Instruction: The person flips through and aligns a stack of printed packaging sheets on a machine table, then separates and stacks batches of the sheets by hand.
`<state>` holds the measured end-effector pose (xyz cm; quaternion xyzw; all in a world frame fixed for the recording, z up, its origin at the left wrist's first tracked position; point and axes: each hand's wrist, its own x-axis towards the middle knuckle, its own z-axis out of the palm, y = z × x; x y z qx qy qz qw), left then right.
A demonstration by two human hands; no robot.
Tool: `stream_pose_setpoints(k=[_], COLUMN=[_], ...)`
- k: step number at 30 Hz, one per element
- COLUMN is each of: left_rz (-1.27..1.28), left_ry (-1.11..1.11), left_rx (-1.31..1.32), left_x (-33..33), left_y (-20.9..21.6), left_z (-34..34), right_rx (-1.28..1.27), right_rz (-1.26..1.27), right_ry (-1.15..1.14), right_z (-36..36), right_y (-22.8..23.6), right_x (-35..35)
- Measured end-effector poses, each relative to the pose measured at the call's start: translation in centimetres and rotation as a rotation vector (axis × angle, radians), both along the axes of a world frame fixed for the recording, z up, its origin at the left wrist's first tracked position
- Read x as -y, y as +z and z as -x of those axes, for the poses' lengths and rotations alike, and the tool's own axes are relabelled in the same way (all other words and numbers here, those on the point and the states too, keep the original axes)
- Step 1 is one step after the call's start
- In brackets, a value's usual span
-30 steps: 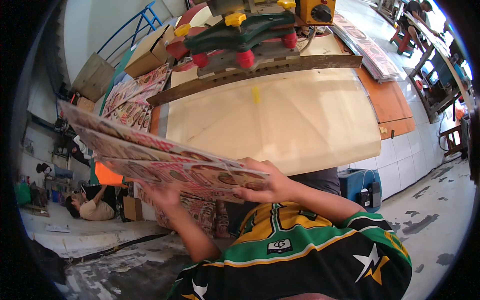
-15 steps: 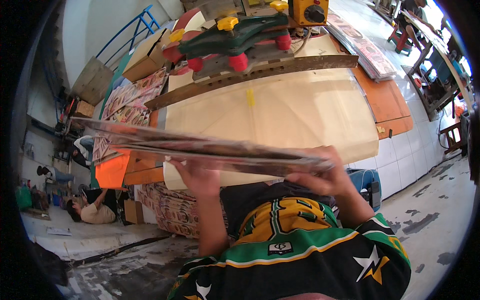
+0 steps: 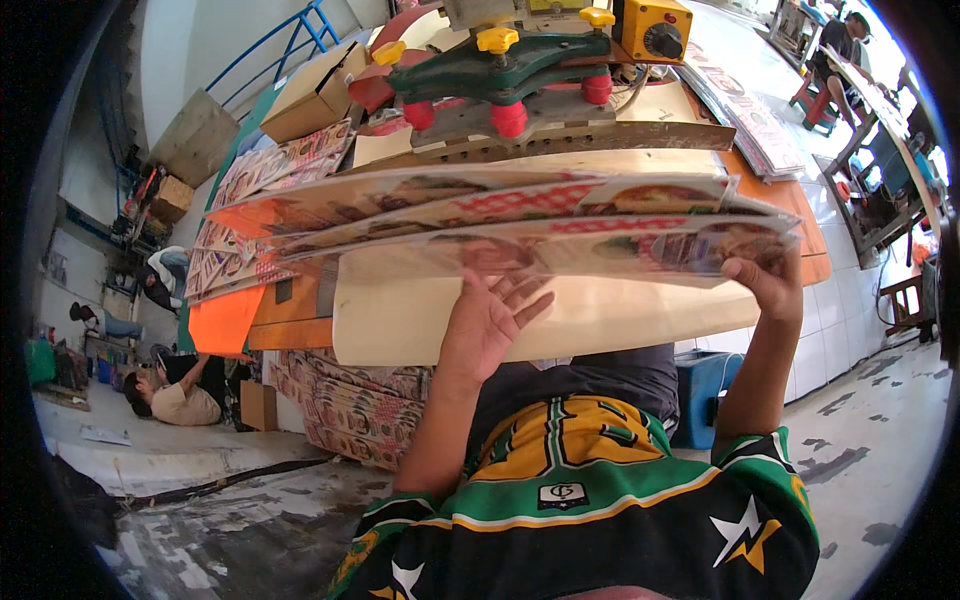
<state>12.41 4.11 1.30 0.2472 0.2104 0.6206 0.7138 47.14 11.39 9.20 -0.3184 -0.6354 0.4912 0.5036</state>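
A bundle of several long, glossy printed sheets (image 3: pixel 620 245) with food pictures and red checks is raised over the table. Its layers fan apart along their length. At the right end, my right hand (image 3: pixel 772 285) pinches the bundle, thumb on the near face and the other fingers mostly hidden behind. My left hand (image 3: pixel 490 325) is palm up with fingers spread, just below the middle of the near sheet; whether its fingertips touch the sheet I cannot tell. Beneath lies a cream cover sheet (image 3: pixel 620 325), partly hidden by the bundle.
Beyond stands a press with a green arm (image 3: pixel 500 72), red feet, yellow knobs, a long metal bar (image 3: pixel 650 135) and a yellow control box (image 3: pixel 655 30). Loose printed sheets (image 3: pixel 270 170) lie left, a stack (image 3: pixel 745 110) at the far right. Other people (image 3: pixel 180 392) sit nearby.
The bundle has shifted right and tipped, so its printed faces show and its layers have spread. My right hand moved right and up with it; my left hand moved right and its fingers now show spread.
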Motion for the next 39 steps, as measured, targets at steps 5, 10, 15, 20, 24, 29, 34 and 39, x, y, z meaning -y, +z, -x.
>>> stream_pose_setpoints(k=[5, 10, 15, 20, 24, 29, 34, 39], left_rz=[0.115, -0.187, -0.456, -0.785, -0.956, -0.914, -0.766, -0.774], left_ry=[-0.312, 0.406, 1.289, 1.419, 1.287, 1.114, 0.867, 0.789], left_rx=[-0.444, -0.709, -1.120, -1.769, -1.983, -2.062, -2.196, -2.131], left_x=[3.0, 6.1, 6.6, 3.2, 0.6, -1.1, -1.1, -0.7], left_y=[2.4, 2.8, 5.5, 13.0, 14.8, 13.7, 11.5, 9.4], left_z=[0.4, 4.3, 11.0, 11.1, 10.5, 9.7, 9.6, 9.8], right_rx=[0.016, 0.078, 0.103, 0.032, -0.008, 0.105, 0.069, -0.009], right_rz=[-0.016, 0.034, 0.038, 0.021, 0.019, 0.081, 0.023, -0.022], right_ry=[-0.008, -0.016, -0.002, 0.041, 0.007, -0.009, 0.070, 0.063], right_z=[-1.2, -2.1, -2.0, -1.2, -0.2, -0.6, -1.1, 0.4], right_y=[-1.5, -3.3, -3.2, -3.2, -2.9, -3.1, -4.8, -4.3], right_x=[-4.0, -5.1, -5.6, -5.6, -5.1, -5.3, -5.8, -5.6])
